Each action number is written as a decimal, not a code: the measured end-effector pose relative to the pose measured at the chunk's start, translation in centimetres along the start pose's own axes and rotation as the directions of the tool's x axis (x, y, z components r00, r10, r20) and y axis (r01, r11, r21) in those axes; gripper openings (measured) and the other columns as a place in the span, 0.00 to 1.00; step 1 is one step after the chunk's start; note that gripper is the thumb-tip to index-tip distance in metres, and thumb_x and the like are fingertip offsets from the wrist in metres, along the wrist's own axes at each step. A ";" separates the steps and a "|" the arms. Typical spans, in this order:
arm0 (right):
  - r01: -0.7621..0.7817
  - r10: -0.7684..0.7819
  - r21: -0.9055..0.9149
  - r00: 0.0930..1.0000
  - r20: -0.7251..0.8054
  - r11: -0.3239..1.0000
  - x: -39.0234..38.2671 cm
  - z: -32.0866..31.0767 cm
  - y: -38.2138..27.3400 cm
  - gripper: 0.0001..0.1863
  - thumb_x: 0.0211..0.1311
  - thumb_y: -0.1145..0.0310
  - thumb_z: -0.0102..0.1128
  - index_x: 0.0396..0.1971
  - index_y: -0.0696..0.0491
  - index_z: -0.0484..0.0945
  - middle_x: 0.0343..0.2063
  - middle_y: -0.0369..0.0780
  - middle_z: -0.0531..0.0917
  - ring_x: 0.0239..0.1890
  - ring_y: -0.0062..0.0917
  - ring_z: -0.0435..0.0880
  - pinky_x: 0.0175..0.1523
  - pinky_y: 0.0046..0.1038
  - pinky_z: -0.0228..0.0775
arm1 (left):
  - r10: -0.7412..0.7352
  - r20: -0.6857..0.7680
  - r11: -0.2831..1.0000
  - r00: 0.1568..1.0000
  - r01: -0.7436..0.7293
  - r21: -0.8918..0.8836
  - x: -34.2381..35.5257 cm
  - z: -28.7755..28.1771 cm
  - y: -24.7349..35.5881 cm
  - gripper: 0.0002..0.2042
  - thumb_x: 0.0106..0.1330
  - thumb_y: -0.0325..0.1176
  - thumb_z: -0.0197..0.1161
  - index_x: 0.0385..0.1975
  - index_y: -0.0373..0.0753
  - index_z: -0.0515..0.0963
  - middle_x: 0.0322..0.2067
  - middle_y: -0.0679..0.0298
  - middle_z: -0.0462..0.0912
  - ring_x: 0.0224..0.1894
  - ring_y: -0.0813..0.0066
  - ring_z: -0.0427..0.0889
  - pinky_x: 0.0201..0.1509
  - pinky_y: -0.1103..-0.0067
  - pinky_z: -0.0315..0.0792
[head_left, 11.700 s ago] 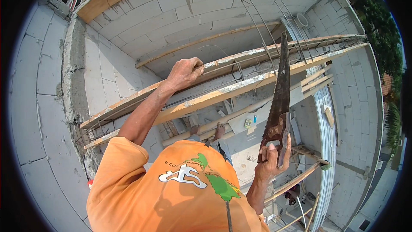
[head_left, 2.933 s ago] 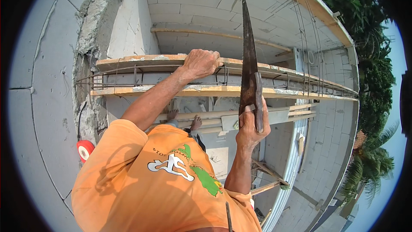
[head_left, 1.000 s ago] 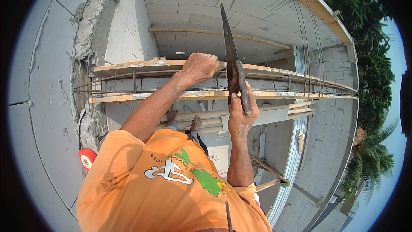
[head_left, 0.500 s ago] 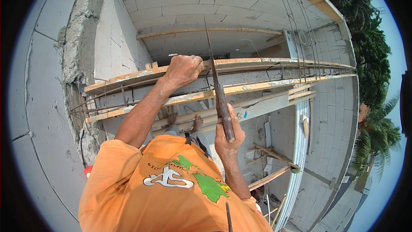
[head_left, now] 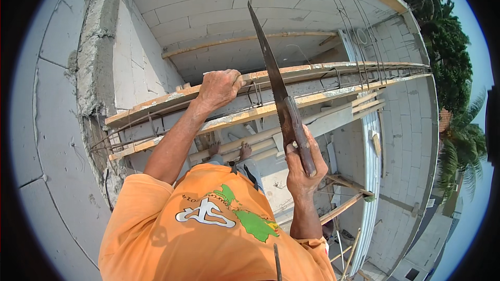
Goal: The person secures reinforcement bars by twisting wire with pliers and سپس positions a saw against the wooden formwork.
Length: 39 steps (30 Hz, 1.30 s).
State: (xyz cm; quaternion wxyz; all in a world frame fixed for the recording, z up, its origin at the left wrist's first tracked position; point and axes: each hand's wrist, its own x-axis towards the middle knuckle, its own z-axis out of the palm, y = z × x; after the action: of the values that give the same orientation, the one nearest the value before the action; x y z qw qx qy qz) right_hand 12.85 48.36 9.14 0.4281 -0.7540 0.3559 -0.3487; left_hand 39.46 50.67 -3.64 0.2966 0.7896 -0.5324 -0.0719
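My right hand (head_left: 304, 164) grips the wooden handle of a rusty handsaw (head_left: 276, 83), its long blade pointing up and tilted left across two parallel formwork boards. My left hand (head_left: 219, 86) is curled over the top of the far formwork board (head_left: 276, 71), left of the blade. Between that board and the near board (head_left: 232, 119) lie steel rebar and stirrups. Whether the blade touches either board I cannot tell.
Light block walls (head_left: 192, 0) surround the work. A rough concrete edge (head_left: 96, 47) runs along the left. My bare feet stand on poles (head_left: 265, 135) below. Vertical rebar (head_left: 353, 31) rises at right; a metal channel (head_left: 372, 177) and timber braces (head_left: 338, 211) lie lower down, trees (head_left: 442, 47) beyond.
Compared with half a second ago, my right hand and the saw have shifted right, and the blade now leans more and shows its flat side. My left hand stays on the far board.
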 end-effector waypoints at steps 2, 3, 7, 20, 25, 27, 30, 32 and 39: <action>-0.026 0.026 0.009 0.999 0.027 1.000 1.7 1.9 1.1 0.24 0.60 0.80 0.59 0.58 0.64 0.74 0.41 0.42 0.84 0.34 0.15 0.78 0.37 0.18 0.72 | 0.000 -0.007 1.000 1.000 0.000 -0.028 0.1 0.3 0.3 0.14 0.65 0.43 0.63 0.35 0.35 0.82 0.27 0.55 0.85 0.29 0.57 0.85 0.34 0.65 0.77; -0.061 0.059 0.042 0.997 0.056 0.997 2.4 2.8 1.8 0.23 0.60 0.80 0.59 0.58 0.63 0.74 0.42 0.42 0.83 0.34 0.15 0.77 0.38 0.18 0.72 | -0.003 -0.005 1.000 1.000 0.003 -0.030 0.1 0.2 0.4 0.14 0.65 0.43 0.63 0.35 0.35 0.82 0.27 0.55 0.85 0.30 0.57 0.85 0.34 0.65 0.77; -0.039 0.033 0.088 0.997 0.068 0.995 4.2 5.2 3.8 0.24 0.61 0.81 0.58 0.59 0.63 0.72 0.43 0.43 0.84 0.38 0.16 0.81 0.43 0.19 0.73 | -0.016 -0.008 1.000 1.000 0.016 -0.012 0.0 0.0 0.5 0.14 0.65 0.42 0.63 0.35 0.36 0.82 0.28 0.55 0.85 0.31 0.56 0.84 0.36 0.65 0.77; -0.095 0.083 0.117 0.991 0.103 0.989 4.5 7.1 4.4 0.24 0.62 0.80 0.56 0.60 0.62 0.72 0.29 0.35 0.80 0.27 0.12 0.74 0.29 0.18 0.66 | 0.002 -0.025 1.000 1.000 -0.003 -0.025 -0.2 0.2 0.1 0.12 0.64 0.40 0.64 0.35 0.36 0.82 0.29 0.55 0.85 0.32 0.56 0.85 0.36 0.65 0.76; 0.049 -0.045 -0.057 0.996 0.076 0.997 0.4 4.8 4.1 0.24 0.60 0.83 0.56 0.59 0.64 0.73 0.39 0.43 0.84 0.32 0.16 0.78 0.36 0.19 0.72 | 0.029 -0.014 1.000 0.999 -0.029 -0.003 0.1 0.4 -0.3 0.12 0.64 0.40 0.64 0.34 0.36 0.83 0.26 0.57 0.85 0.28 0.58 0.85 0.31 0.65 0.76; -0.081 0.084 -0.045 0.994 0.068 0.996 -3.1 2.1 3.3 0.24 0.58 0.84 0.55 0.57 0.65 0.74 0.43 0.47 0.84 0.35 0.18 0.80 0.40 0.20 0.73 | 0.021 -0.004 1.000 1.000 -0.021 0.021 0.2 0.4 -0.7 0.13 0.65 0.41 0.63 0.34 0.36 0.83 0.25 0.57 0.85 0.27 0.59 0.84 0.31 0.66 0.76; -0.185 0.189 -0.123 0.981 0.028 0.975 -7.8 -1.4 0.1 0.24 0.56 0.84 0.56 0.56 0.67 0.74 0.41 0.45 0.84 0.34 0.18 0.80 0.39 0.20 0.73 | 0.012 0.031 1.000 0.999 -0.013 0.019 -0.1 0.4 0.1 0.13 0.66 0.41 0.63 0.33 0.36 0.83 0.25 0.58 0.85 0.26 0.61 0.84 0.30 0.67 0.77; -0.307 0.311 -0.133 0.950 0.011 0.942 -9.1 -2.8 -0.7 0.25 0.55 0.85 0.58 0.56 0.68 0.73 0.45 0.50 0.85 0.42 0.27 0.86 0.44 0.25 0.77 | 0.013 0.031 1.000 0.999 -0.013 0.014 0.4 0.4 0.1 0.13 0.66 0.42 0.62 0.33 0.36 0.83 0.26 0.58 0.85 0.26 0.61 0.84 0.30 0.67 0.77; -0.245 0.270 0.155 0.948 -0.168 0.957 -4.1 -4.6 -2.5 0.25 0.55 0.80 0.59 0.55 0.67 0.74 0.34 0.45 0.84 0.25 0.17 0.78 0.28 0.19 0.70 | 0.011 -0.011 1.000 1.000 -0.011 0.002 0.0 0.1 0.0 0.15 0.67 0.43 0.62 0.35 0.35 0.83 0.26 0.56 0.85 0.27 0.60 0.84 0.32 0.67 0.77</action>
State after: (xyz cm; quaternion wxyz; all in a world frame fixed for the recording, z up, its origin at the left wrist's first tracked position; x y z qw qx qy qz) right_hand 7.59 50.93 12.23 0.4834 -0.6350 0.4662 -0.3819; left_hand 39.39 50.61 -3.73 0.2991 0.7873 -0.5351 -0.0656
